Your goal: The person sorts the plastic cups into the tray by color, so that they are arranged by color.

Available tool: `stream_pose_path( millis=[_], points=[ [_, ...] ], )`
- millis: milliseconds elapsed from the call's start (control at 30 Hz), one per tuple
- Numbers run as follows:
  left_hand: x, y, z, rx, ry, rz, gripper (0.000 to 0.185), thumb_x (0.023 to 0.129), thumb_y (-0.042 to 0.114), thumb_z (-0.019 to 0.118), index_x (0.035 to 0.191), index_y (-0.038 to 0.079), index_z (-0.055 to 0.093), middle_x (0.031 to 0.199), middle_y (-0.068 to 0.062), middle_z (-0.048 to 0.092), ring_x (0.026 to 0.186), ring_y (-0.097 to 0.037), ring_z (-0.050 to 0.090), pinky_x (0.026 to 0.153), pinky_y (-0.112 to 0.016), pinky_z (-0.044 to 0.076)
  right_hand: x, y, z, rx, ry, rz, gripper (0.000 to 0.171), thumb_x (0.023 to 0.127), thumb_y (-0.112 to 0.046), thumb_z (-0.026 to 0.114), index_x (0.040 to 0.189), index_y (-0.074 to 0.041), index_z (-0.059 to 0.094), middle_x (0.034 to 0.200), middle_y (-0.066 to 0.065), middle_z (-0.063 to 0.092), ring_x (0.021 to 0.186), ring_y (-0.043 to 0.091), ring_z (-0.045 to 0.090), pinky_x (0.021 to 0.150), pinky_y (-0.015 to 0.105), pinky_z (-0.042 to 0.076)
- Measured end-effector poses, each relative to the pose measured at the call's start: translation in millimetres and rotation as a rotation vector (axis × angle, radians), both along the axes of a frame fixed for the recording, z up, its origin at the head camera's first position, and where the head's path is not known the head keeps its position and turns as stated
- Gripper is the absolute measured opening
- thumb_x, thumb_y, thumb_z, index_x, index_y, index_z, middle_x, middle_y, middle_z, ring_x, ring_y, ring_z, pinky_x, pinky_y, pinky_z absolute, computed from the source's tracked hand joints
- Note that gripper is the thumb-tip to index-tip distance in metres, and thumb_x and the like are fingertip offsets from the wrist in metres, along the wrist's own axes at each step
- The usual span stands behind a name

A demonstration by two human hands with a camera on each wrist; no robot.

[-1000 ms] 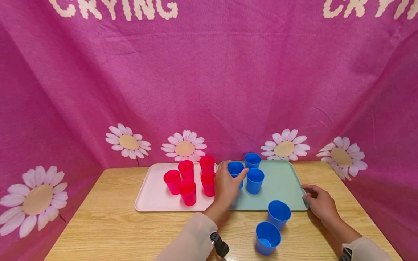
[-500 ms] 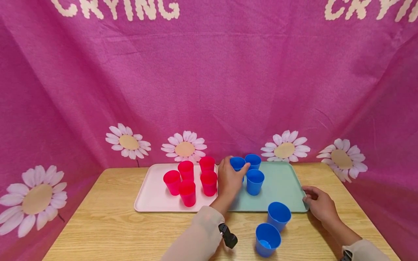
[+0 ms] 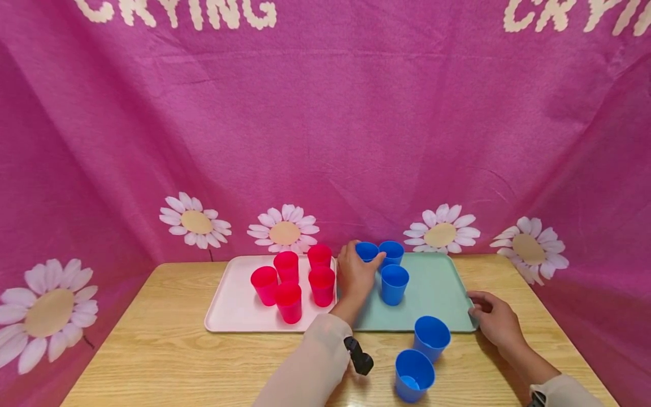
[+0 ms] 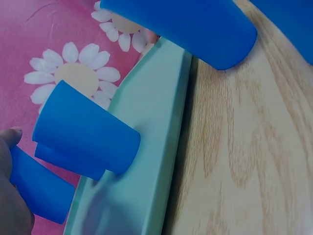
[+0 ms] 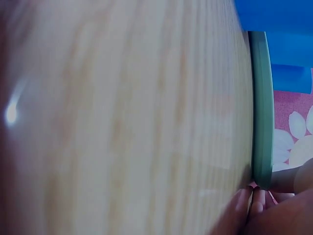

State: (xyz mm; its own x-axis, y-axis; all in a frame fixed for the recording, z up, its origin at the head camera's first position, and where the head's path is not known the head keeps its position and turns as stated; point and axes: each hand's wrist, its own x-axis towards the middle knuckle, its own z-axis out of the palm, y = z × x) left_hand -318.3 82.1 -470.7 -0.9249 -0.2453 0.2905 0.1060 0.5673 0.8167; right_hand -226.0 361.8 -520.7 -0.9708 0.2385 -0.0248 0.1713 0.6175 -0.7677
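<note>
Two blue cups point(image 3: 422, 356) stood below centre on bare tabletop point(image 3: 178, 362); left hand point(image 3: 356, 277) gripped a blue cup point(image 3: 367, 251), right hand point(image 3: 493, 322) pinched the green tray point(image 3: 437, 288) corner.

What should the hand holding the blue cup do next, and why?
Probably let go of the blue cup: the left hand grips it at the far-left corner of the green tray, beside two other blue cups, while two more wait on the table.

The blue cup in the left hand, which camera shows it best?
The head view: the blue cup shows its rim and the left hand gripping it on the green tray. The left wrist view catches only its side; the right wrist view does not identifiably show it.
</note>
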Motion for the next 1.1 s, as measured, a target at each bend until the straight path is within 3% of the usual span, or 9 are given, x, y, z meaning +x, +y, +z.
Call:
stream_pose_path(
  millis=[233,467,833,1100],
  points=[
    [-8.5,0,-8.9,-0.003,0.006,0.033,0.064,0.082,0.045,0.085,0.13,0.011,0.06,0.118,-0.009,0.066,0.114,-0.026,0.062,0.093,-0.046,0.056,0.3,-1,-1.7,0.006,0.004,-0.006,0.042,0.101,-0.003,0.056,0.141,0.007,0.053,0.129,0.028,0.059,0.11,0.036,0.055,0.071,0.007,0.04],
    [-17.1,1,-17.1,0.002,-0.005,0.055,0.065,0.082,0.046,0.085,0.13,0.012,0.059,0.118,-0.009,0.066,0.114,-0.026,0.062,0.093,-0.046,0.056,-2.2,-2,0.2,-0.002,-0.012,-0.031,0.041,0.101,-0.004,0.056,0.14,0.006,0.055,0.124,0.025,0.061,0.108,0.034,0.054,0.073,0.014,0.042],
    [-22.8,4,-16.7,-0.028,-0.027,0.055,0.068,0.082,0.048,0.084,0.133,0.012,0.058,0.121,-0.009,0.065,0.117,-0.027,0.061,0.094,-0.047,0.056,-1.0,-2,0.8,0.021,0.015,-0.025,0.039,0.1,-0.004,0.058,0.139,0.006,0.057,0.123,0.025,0.063,0.107,0.031,0.056,0.073,0.014,0.042],
    [-25.2,3,-23.3,-0.033,-0.016,0.044,0.069,0.082,0.052,0.083,0.132,0.011,0.058,0.121,-0.009,0.066,0.117,-0.027,0.062,0.095,-0.047,0.055,1.7,-3,0.3,0.04,0.04,-0.027,0.039,0.099,-0.004,0.06,0.137,0.006,0.059,0.122,0.024,0.065,0.106,0.028,0.058,0.072,0.013,0.043]
  ],
)
